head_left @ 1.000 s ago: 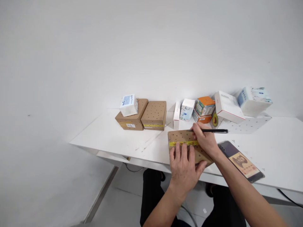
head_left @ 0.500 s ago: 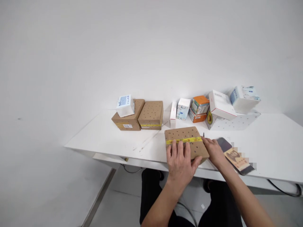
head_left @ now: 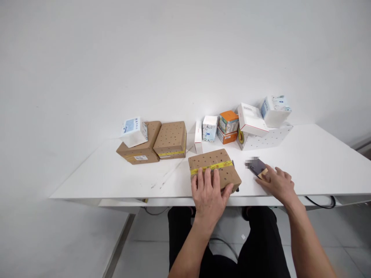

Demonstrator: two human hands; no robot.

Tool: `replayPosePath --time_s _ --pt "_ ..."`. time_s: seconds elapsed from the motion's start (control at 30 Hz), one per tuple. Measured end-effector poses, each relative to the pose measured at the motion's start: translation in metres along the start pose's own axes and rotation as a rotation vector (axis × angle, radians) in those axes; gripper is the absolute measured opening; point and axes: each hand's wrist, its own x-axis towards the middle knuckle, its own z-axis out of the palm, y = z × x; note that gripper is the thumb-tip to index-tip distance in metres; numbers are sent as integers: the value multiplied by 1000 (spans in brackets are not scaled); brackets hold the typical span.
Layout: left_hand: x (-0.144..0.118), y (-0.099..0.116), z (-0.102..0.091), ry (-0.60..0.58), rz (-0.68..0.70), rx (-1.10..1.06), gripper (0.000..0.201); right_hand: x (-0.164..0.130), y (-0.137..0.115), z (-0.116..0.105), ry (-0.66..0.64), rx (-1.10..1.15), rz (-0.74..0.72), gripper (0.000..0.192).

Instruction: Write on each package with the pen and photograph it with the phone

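Your right hand (head_left: pixel 276 183), nearer than your left hand (head_left: pixel 209 196), curled over the near end of the phone (head_left: pixel 257 166), which slanted forward-left; whether it gripped couldn't be told.

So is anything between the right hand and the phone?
Nothing visible: the right hand is at the near end of the phone. The nearest brown box is off to the left, under the left hand.

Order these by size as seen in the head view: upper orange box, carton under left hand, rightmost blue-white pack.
1. Carton under left hand (also nearer the camera)
2. Rightmost blue-white pack
3. Upper orange box
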Motion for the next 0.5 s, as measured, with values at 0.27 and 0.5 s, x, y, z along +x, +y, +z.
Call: replayPosePath --time_s 0.27,0.5 --pt "-2 1 0 -5 -2 12 50 -4 5 -3 27 298 24 65" --pt "0 0 -1 4 -2 3 48 -49 -25 -57 -292 1703 379 52"
